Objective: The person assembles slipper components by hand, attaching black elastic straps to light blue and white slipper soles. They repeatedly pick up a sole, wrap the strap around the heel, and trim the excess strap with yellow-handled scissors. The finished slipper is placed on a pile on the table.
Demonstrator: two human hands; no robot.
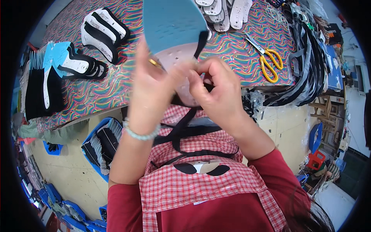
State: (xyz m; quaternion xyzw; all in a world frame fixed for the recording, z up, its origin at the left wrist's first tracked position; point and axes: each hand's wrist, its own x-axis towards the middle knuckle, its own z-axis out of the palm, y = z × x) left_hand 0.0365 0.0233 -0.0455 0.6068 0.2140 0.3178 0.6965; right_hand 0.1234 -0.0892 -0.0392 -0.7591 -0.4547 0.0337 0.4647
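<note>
A large shoe insole, blue at the front and pale pinkish-grey with small holes toward the heel, is held up over the table's near edge. My left hand is closed around its left side, slightly blurred, with the thumb across the pale part. A small gold-coloured thing shows by its fingers. Along the insole's right edge runs a narrow black strip, leading down to my right hand. There the thumb and forefinger pinch together at the edge, apparently on the strip; the exact grip is hidden by the fingers.
Yellow-handled scissors lie open-bladed on the patterned tablecloth at right. White-and-black insole pieces and blue-and-white ones lie at left. Black and grey strips hang off the right side. A blue crate stands below.
</note>
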